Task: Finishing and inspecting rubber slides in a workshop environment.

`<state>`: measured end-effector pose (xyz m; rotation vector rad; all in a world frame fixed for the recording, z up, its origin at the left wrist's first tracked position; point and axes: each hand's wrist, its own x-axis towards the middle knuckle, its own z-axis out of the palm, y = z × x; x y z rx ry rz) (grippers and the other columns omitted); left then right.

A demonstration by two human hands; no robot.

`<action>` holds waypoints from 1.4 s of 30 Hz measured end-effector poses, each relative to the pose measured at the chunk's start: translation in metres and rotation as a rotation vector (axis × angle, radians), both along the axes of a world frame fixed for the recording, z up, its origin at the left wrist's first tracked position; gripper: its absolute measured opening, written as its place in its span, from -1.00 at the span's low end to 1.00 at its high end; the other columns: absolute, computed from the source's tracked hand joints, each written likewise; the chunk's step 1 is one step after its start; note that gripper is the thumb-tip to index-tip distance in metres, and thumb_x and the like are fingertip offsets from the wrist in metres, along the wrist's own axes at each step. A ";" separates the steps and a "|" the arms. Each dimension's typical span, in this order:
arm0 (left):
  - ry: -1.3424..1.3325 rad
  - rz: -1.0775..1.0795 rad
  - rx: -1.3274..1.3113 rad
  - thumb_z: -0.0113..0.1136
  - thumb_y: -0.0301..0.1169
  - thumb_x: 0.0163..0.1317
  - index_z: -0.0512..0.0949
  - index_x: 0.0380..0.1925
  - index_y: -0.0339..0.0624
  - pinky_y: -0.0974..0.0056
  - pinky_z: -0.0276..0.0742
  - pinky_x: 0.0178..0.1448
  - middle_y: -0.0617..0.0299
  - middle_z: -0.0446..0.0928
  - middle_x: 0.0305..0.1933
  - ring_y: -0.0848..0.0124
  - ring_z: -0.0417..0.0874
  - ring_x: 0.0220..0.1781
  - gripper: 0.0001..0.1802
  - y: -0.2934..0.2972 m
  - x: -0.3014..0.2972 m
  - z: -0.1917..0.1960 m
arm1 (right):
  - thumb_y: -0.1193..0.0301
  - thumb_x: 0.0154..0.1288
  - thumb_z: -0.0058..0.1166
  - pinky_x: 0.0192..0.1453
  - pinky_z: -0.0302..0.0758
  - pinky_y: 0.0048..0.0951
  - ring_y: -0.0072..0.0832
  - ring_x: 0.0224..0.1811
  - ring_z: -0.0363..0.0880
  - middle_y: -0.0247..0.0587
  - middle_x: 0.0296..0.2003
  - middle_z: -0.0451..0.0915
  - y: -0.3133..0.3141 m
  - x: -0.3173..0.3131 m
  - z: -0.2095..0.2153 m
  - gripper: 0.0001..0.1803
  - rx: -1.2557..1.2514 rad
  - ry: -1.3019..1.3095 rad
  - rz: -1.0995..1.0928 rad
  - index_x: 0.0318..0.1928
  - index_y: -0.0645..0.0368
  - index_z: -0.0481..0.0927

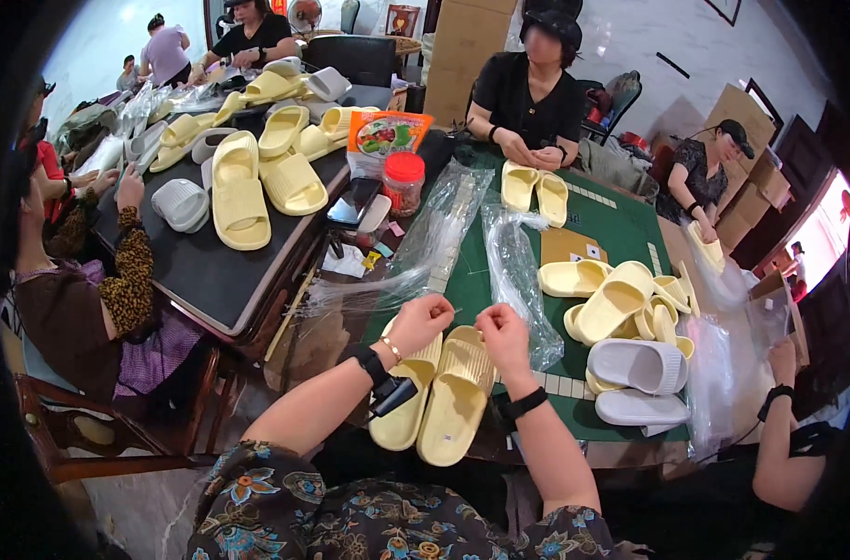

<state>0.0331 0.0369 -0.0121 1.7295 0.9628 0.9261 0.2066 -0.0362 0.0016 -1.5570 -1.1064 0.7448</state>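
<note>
Above a pair of pale yellow slide sandals, my left hand (423, 323) and my right hand (503, 338) are raised a short way apart. Both hands are closed, thumb against fingertips. A thin pale tip shows at the left fingers, too fine to name; whatever the right fingers pinch is hidden. The left slide (402, 415) and the right slide (455, 401) lie side by side at the near table edge, toes toward me. Left of my hands spreads a bundle of thin clear plastic strands (369, 294). Beyond my right hand lies a clear plastic bag (528, 280).
Yellow slides (616, 303) and grey slides (638, 366) pile up on the right of the green table (621, 219). A red-lidded jar (404, 182) stands at the back left. More slides cover the black table (229, 271). Opposite, a person (529, 103) handles another yellow pair.
</note>
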 end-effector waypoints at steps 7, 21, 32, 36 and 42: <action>0.063 -0.095 0.018 0.23 -0.40 0.20 0.61 -0.32 -0.27 0.30 0.53 -0.31 0.12 0.64 -0.45 0.36 0.65 -0.43 -0.85 -0.017 0.004 0.003 | 0.45 0.24 0.17 -0.30 0.54 -0.50 -0.58 -0.43 0.61 -0.25 -0.44 0.66 -0.012 0.002 -0.034 -0.85 -0.014 -0.046 0.040 -0.22 0.27 0.59; 0.100 -0.094 0.075 0.24 -0.41 0.24 0.60 -0.30 -0.31 0.39 0.45 -0.36 0.24 0.57 -0.48 0.54 0.54 -0.46 -0.84 -0.020 0.008 -0.010 | 0.48 0.23 0.18 -0.30 0.54 -0.49 -0.55 -0.44 0.62 -0.21 -0.45 0.65 -0.014 -0.003 -0.027 -0.85 0.051 -0.136 0.128 -0.23 0.30 0.58; 0.092 -0.087 0.099 0.24 -0.39 0.25 0.62 -0.31 -0.31 0.38 0.49 -0.32 0.23 0.60 -0.46 0.53 0.57 -0.43 -0.83 -0.021 0.007 -0.013 | 0.48 0.29 0.09 -0.25 0.56 -0.52 -0.57 -0.38 0.65 -0.20 -0.43 0.68 -0.013 -0.004 -0.025 -0.85 0.027 -0.025 0.140 -0.23 0.32 0.63; 0.075 -0.098 0.061 0.25 -0.38 0.25 0.62 -0.29 -0.29 0.39 0.48 -0.32 0.24 0.60 -0.45 0.54 0.56 -0.43 -0.82 -0.020 0.009 -0.018 | 0.49 0.30 0.08 -0.22 0.58 -0.52 -0.57 -0.34 0.67 -0.22 -0.41 0.70 -0.012 -0.003 -0.027 -0.84 0.000 0.000 0.161 -0.22 0.33 0.64; 0.006 -0.109 0.026 0.26 -0.39 0.24 0.62 -0.28 -0.29 0.38 0.48 -0.31 0.24 0.61 -0.44 0.52 0.57 -0.42 -0.83 -0.019 0.010 -0.019 | 0.48 0.30 0.10 -0.24 0.57 -0.52 -0.58 -0.36 0.66 -0.22 -0.42 0.69 -0.011 -0.003 -0.024 -0.83 -0.004 0.031 0.142 -0.21 0.33 0.65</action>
